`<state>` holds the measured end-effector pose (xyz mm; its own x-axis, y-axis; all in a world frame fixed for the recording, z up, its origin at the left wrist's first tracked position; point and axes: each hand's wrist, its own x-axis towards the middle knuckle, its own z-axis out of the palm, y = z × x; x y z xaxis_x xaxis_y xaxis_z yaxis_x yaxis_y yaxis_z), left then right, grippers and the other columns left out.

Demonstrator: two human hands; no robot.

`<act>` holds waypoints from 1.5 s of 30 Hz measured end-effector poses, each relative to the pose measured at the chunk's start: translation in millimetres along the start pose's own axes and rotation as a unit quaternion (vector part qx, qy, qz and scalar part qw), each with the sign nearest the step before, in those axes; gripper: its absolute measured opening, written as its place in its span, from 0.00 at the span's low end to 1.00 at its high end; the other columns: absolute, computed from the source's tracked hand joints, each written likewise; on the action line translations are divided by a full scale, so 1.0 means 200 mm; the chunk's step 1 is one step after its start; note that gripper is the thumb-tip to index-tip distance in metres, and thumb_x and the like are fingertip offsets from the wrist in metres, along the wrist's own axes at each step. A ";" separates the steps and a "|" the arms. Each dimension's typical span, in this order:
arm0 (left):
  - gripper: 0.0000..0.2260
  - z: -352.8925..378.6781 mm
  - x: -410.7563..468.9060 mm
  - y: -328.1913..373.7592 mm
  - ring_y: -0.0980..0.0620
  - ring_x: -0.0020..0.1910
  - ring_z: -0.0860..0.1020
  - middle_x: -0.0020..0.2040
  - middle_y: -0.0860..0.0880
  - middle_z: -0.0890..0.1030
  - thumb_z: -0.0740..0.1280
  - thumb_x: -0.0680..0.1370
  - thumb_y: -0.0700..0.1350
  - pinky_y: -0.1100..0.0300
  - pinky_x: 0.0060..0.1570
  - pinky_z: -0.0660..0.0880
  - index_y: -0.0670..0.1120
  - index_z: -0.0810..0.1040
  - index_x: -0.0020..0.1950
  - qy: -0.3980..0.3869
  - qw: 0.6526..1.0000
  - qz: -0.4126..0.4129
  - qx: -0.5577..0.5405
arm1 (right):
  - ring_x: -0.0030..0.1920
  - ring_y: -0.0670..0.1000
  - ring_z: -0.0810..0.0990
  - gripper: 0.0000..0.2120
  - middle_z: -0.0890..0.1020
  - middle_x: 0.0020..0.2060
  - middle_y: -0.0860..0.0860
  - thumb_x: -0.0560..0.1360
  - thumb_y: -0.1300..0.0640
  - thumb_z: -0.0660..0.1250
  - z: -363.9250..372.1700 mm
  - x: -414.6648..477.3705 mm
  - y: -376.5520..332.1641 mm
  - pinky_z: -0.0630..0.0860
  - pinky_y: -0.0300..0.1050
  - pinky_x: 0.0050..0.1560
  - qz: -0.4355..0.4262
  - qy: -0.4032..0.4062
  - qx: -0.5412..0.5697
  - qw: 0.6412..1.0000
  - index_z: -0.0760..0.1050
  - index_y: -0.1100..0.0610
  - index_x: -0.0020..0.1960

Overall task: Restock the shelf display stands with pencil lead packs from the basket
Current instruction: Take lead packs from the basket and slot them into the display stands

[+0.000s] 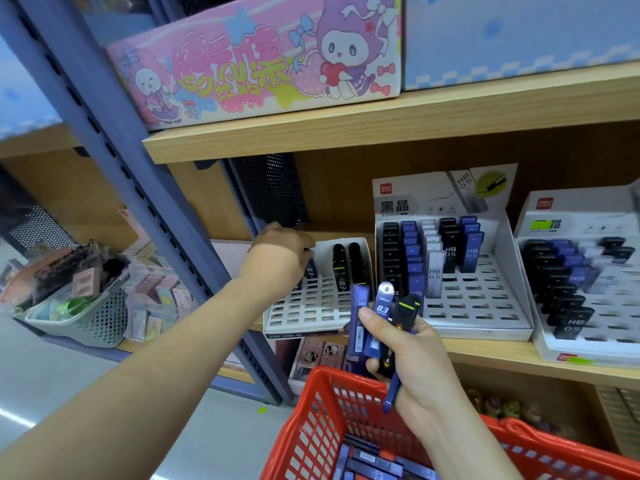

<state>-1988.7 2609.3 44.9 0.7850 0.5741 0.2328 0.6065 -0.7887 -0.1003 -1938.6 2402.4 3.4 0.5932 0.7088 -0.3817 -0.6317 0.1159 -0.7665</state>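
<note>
My left hand (280, 254) reaches into the leftmost white display stand (311, 313) on the shelf, its fingers on a dark lead pack (310, 268) at the stand's back row. Two black packs (348, 268) stand beside it. My right hand (405, 355) grips a fan of several blue and black lead packs (377, 323) above the red basket (311, 427). More blue packs (374, 462) lie in the basket's bottom. The middle stand (485, 306) and the right stand (588, 344) hold rows of black, blue and white packs.
A blue steel upright (114, 133) runs diagonally left of the stands. A grey basket (86, 320) of small items sits on the lower left shelf. A pink cartoon box (256, 64) rests on the wooden shelf (381, 123) above.
</note>
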 end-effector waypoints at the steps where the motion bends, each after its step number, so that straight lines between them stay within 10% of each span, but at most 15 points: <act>1: 0.10 -0.05 -0.02 0.02 0.48 0.51 0.77 0.49 0.49 0.83 0.62 0.80 0.48 0.58 0.48 0.74 0.49 0.82 0.50 -0.007 0.998 -0.006 -0.059 | 0.29 0.50 0.77 0.07 0.84 0.35 0.52 0.69 0.61 0.76 0.00 0.00 -0.01 0.70 0.38 0.23 -0.012 0.003 -0.002 1.000 0.80 0.56 0.44; 6: 0.15 -0.32 -0.13 0.16 0.52 0.33 0.78 0.37 0.46 0.83 0.66 0.75 0.56 0.63 0.35 0.76 0.46 0.83 0.47 -0.264 0.831 -0.050 -0.487 | 0.30 0.46 0.77 0.06 0.83 0.32 0.46 0.70 0.60 0.76 -0.01 -0.03 -0.05 0.72 0.39 0.26 -0.085 0.016 -0.070 0.994 0.80 0.55 0.44; 12: 0.11 -0.41 -0.19 0.25 0.52 0.44 0.83 0.45 0.46 0.85 0.69 0.75 0.38 0.64 0.43 0.78 0.47 0.82 0.56 -0.304 0.793 0.031 -0.526 | 0.29 0.50 0.77 0.10 0.83 0.32 0.51 0.64 0.57 0.77 -0.05 -0.11 -0.15 0.71 0.40 0.23 -0.083 -0.032 -0.050 0.995 0.81 0.55 0.44; 16: 0.09 -0.43 -0.21 0.33 0.54 0.34 0.80 0.36 0.46 0.83 0.71 0.69 0.40 0.65 0.35 0.76 0.42 0.83 0.49 -0.293 0.753 0.023 -0.589 | 0.28 0.49 0.75 0.18 0.82 0.33 0.55 0.62 0.58 0.74 -0.12 -0.16 -0.21 0.66 0.36 0.19 -0.020 -0.090 0.036 0.995 0.79 0.62 0.51; 21: 0.11 -0.44 -0.21 0.48 0.56 0.28 0.73 0.28 0.52 0.77 0.68 0.74 0.52 0.65 0.29 0.70 0.45 0.79 0.39 -0.230 0.824 0.023 -0.517 | 0.29 0.51 0.75 0.18 0.81 0.32 0.56 0.62 0.56 0.74 -0.24 -0.19 -0.33 0.65 0.36 0.18 -0.018 -0.063 0.046 0.997 0.77 0.60 0.50; 32: 0.04 -0.41 -0.01 1.02 0.54 0.33 0.81 0.35 0.47 0.83 0.70 0.74 0.35 0.66 0.37 0.79 0.41 0.81 0.48 -0.105 0.790 -0.047 -0.602 | 0.30 0.49 0.80 0.08 0.80 0.37 0.56 0.73 0.63 0.71 -0.69 -0.24 -0.61 0.69 0.35 0.20 -0.163 0.103 0.156 0.969 0.77 0.59 0.51; 36: 0.04 -0.32 0.11 1.27 0.48 0.42 0.82 0.39 0.49 0.83 0.73 0.73 0.39 0.55 0.51 0.80 0.48 0.82 0.44 -0.065 0.846 -0.033 -0.529 | 0.33 0.48 0.83 0.06 0.81 0.38 0.54 0.75 0.61 0.71 -0.83 -0.20 -0.60 0.69 0.35 0.22 -0.213 0.214 0.221 0.928 0.76 0.56 0.51; 45: 0.07 -0.16 0.15 1.48 0.58 0.44 0.79 0.47 0.53 0.84 0.74 0.73 0.45 0.65 0.54 0.74 0.48 0.85 0.51 -0.067 0.919 0.031 -0.388 | 0.28 0.48 0.74 0.05 0.81 0.34 0.52 0.75 0.59 0.72 -0.93 -0.15 -0.56 0.68 0.37 0.23 -0.194 0.292 0.253 0.902 0.76 0.56 0.46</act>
<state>-1790.6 2386.2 53.2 0.8544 0.5045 0.1242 0.3285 -0.7097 0.6233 -1794.1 2238.7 4.9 0.8868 0.0760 -0.4559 -0.3794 0.6833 -0.6239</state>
